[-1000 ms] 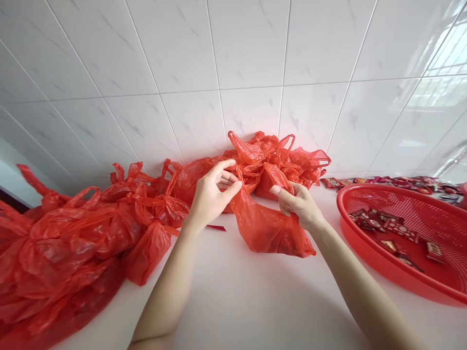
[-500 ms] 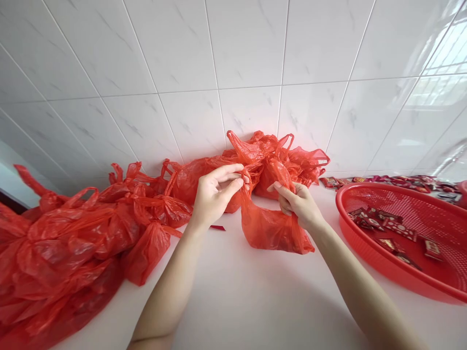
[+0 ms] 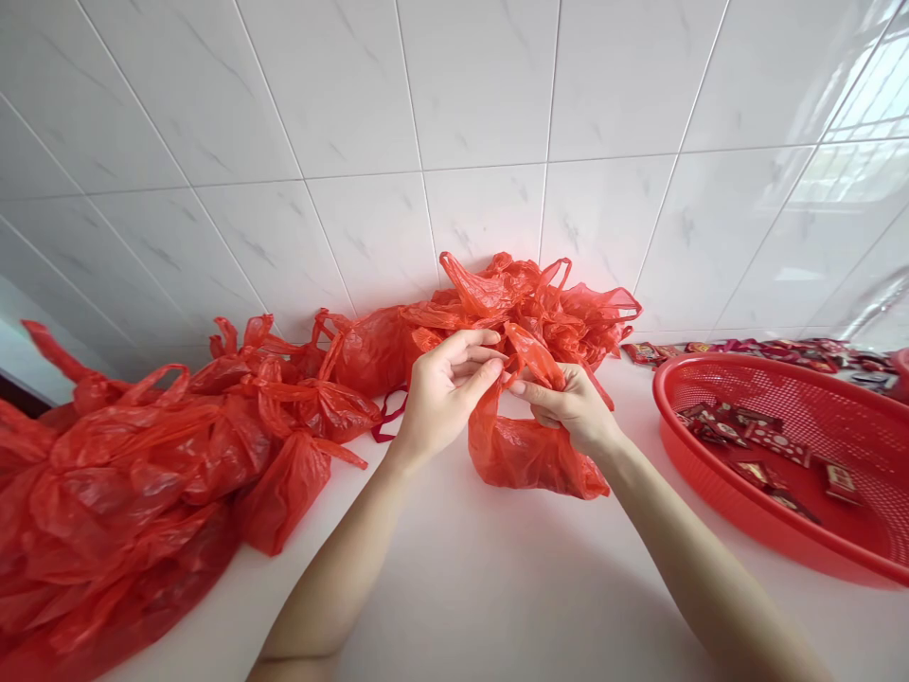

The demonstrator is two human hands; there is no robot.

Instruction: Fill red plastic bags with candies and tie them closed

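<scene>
Between my hands a red plastic bag (image 3: pixel 532 457) hangs just above or on the white table, its lower part sagging with something inside that I cannot make out. My left hand (image 3: pixel 451 393) pinches one of its handles at the upper left. My right hand (image 3: pixel 568 405) is closed around the other handle, whose loop sticks up past the fingers. The fingertips of both hands are close together at the bag's neck. Behind them lies a heap of red plastic bags (image 3: pixel 497 284) against the wall.
Filled, tied red bags (image 3: pixel 142 474) are piled along the left. At right stands a red perforated basket (image 3: pixel 767 540) with several small wrapped packets (image 3: pixel 781 445) inside. More packets (image 3: pixel 795 355) lie along the tiled wall (image 3: pixel 483 85). A dark red strip (image 3: pixel 389 417) lies behind my left wrist.
My hands have come closer together, the left moving right and both slightly lower. The bag's two handles are now drawn together at its neck.
</scene>
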